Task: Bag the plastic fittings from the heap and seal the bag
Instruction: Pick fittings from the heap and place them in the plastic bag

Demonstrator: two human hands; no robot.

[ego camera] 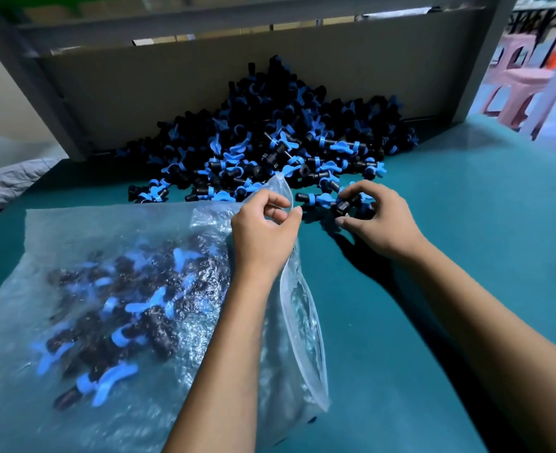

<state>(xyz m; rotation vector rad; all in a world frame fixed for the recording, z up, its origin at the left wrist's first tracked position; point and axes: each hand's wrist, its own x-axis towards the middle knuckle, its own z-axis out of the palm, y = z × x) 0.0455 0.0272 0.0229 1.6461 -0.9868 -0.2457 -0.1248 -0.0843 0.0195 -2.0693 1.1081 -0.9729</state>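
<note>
Teal table (466, 223) under fittings heap (270, 135), bag (123, 289).

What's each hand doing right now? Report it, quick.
Left hand: pinching the open edge of the clear bag, holding it up.
Right hand: fingers curled round black and blue fittings at the heap edge.

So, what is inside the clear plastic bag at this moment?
The clear bag holds many black-and-blue fittings. Film glare and the left hand's forearm cover part, so any count is impossible.
</note>
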